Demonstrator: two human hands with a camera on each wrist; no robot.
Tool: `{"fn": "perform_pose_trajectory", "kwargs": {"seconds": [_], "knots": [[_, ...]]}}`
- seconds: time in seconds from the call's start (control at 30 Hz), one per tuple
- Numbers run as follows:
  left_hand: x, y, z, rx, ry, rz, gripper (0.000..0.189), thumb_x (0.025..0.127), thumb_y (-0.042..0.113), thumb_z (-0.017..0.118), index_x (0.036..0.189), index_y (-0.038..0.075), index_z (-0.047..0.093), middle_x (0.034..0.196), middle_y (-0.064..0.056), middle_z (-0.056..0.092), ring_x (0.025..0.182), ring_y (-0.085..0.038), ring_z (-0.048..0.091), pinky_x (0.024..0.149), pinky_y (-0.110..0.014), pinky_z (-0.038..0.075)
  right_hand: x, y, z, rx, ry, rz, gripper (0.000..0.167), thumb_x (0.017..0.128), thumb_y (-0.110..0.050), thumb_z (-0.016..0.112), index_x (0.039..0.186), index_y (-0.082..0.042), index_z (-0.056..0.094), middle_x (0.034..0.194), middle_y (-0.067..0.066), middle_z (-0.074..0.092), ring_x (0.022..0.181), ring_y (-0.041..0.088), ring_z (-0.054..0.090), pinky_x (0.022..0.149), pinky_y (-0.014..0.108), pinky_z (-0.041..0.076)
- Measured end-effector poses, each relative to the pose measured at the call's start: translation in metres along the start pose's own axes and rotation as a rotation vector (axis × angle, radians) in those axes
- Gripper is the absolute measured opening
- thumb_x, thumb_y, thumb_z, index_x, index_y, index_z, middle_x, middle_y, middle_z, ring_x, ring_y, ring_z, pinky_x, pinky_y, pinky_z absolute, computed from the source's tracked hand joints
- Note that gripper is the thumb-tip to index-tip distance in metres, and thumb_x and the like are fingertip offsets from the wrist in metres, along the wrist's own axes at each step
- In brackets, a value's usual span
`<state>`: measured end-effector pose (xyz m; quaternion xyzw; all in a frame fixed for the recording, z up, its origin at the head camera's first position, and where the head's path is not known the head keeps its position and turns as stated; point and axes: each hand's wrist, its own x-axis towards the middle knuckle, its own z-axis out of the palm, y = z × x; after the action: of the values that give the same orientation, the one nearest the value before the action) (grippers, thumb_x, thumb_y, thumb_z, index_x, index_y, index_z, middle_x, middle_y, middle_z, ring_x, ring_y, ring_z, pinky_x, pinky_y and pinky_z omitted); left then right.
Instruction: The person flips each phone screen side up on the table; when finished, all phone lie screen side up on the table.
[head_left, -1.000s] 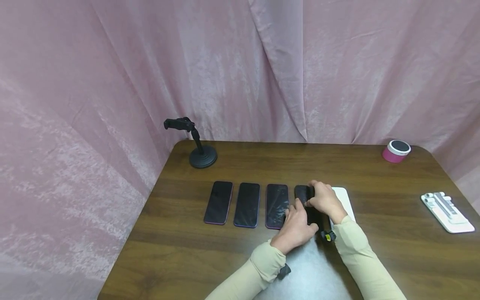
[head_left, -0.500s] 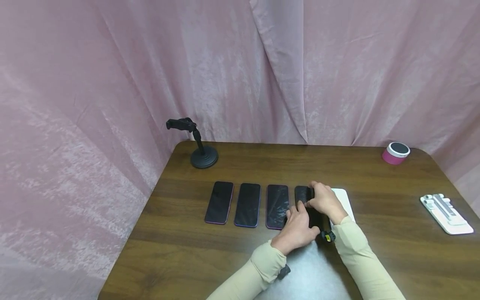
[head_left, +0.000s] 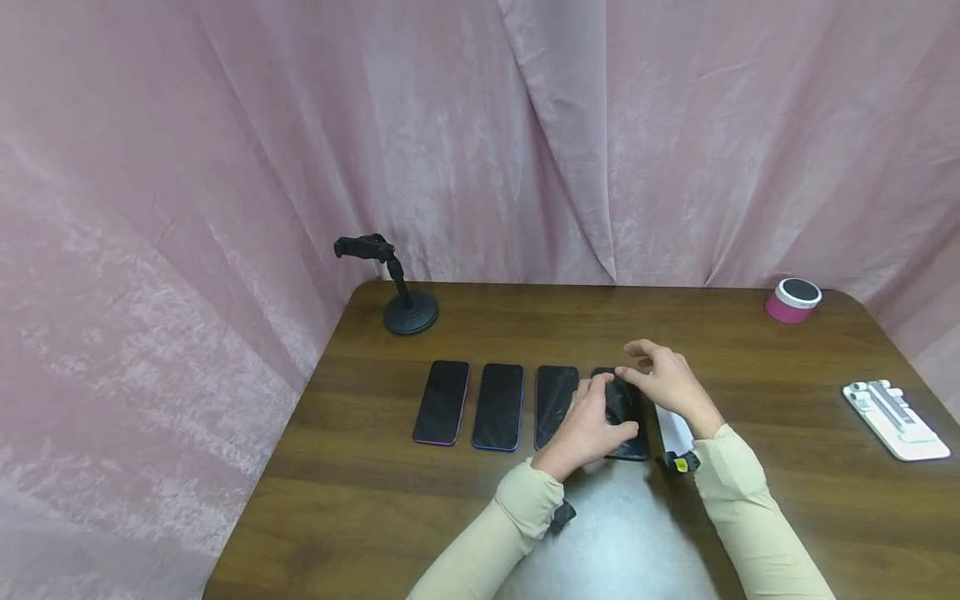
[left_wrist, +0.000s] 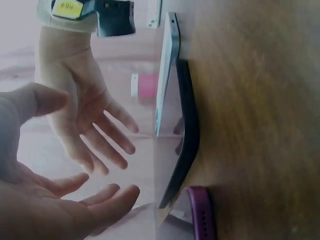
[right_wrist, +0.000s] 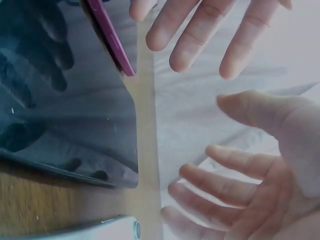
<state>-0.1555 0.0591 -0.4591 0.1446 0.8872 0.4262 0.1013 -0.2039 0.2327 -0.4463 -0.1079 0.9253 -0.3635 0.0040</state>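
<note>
Both hands hover over a black phone (head_left: 624, 404), which lies screen up as the fourth in a row. My left hand (head_left: 588, 429) is above its left side, thumb and fingers spread. Past its right edge is my right hand (head_left: 671, 383), fingers loosely bent and apart. In the left wrist view, air shows between both hands and the black phone (left_wrist: 189, 115). Neither holds anything. To the left lies a purple-edged phone (head_left: 553, 400), partly hidden by my left hand. A white phone (head_left: 673, 429) lies on the right, under my right wrist.
Two more dark-screened phones (head_left: 498, 408) (head_left: 441, 404) lie farther left. A black phone stand (head_left: 408, 310) is at the back left. A pink jar (head_left: 792, 302) with a white-rimmed lid stands at the back right. A white folding stand (head_left: 896, 419) lies at the wooden table's right.
Both hands have come up off the black phone, and their fingers have spread. My right hand has moved right and away from me, uncovering more of the screen.
</note>
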Motion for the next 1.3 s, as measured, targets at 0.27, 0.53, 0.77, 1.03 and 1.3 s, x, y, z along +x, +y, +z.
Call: {"fn": "perform_pose_trajectory", "kwargs": {"seconds": [0.27, 0.53, 0.77, 1.03, 1.3], "knots": [[0.007, 0.003, 0.000, -0.002, -0.027, 0.011, 0.079, 0.085, 0.030, 0.081, 0.150, 0.010, 0.040, 0.144, -0.010, 0.046, 0.129, -0.021, 0.048, 0.101, -0.036, 0.046, -0.002, 0.006, -0.010, 0.018, 0.011, 0.006, 0.050, 0.098, -0.021, 0.065, 0.135, 0.010, 0.054, 0.135, 0.031, 0.056, 0.120, 0.049, 0.057, 0.094, 0.060, 0.048], [0.014, 0.013, 0.013, 0.050, -0.059, 0.027, 0.082, 0.082, 0.030, 0.083, 0.149, 0.010, 0.041, 0.142, -0.010, 0.048, 0.128, -0.021, 0.050, 0.099, -0.034, 0.047, -0.008, 0.018, -0.025, -0.012, 0.030, 0.027, 0.052, 0.098, -0.023, 0.066, 0.135, 0.010, 0.053, 0.134, 0.032, 0.056, 0.120, 0.050, 0.056, 0.094, 0.060, 0.047], [0.019, 0.021, 0.028, 0.093, -0.091, 0.070, 0.084, 0.079, 0.027, 0.084, 0.149, 0.010, 0.041, 0.138, -0.008, 0.050, 0.123, -0.016, 0.051, 0.096, -0.026, 0.046, -0.013, 0.033, -0.038, -0.012, 0.018, 0.057, 0.052, 0.098, -0.020, 0.064, 0.138, 0.010, 0.049, 0.138, 0.034, 0.052, 0.123, 0.052, 0.052, 0.096, 0.062, 0.045], [0.023, 0.026, 0.039, 0.151, -0.085, 0.124, 0.089, 0.072, 0.023, 0.088, 0.148, 0.010, 0.043, 0.132, -0.007, 0.052, 0.113, -0.011, 0.053, 0.089, -0.018, 0.044, -0.015, 0.041, -0.042, -0.017, 0.017, 0.028, 0.048, 0.095, -0.008, 0.064, 0.135, 0.014, 0.050, 0.134, 0.037, 0.052, 0.120, 0.055, 0.053, 0.095, 0.063, 0.045], [0.025, 0.032, 0.049, 0.192, -0.129, 0.127, 0.092, 0.072, 0.024, 0.090, 0.150, 0.015, 0.041, 0.134, -0.004, 0.049, 0.112, -0.007, 0.052, 0.088, -0.016, 0.043, -0.018, 0.053, -0.046, -0.017, -0.040, 0.044, 0.053, 0.089, -0.001, 0.068, 0.136, 0.015, 0.048, 0.134, 0.037, 0.052, 0.117, 0.055, 0.055, 0.092, 0.062, 0.047]]}}
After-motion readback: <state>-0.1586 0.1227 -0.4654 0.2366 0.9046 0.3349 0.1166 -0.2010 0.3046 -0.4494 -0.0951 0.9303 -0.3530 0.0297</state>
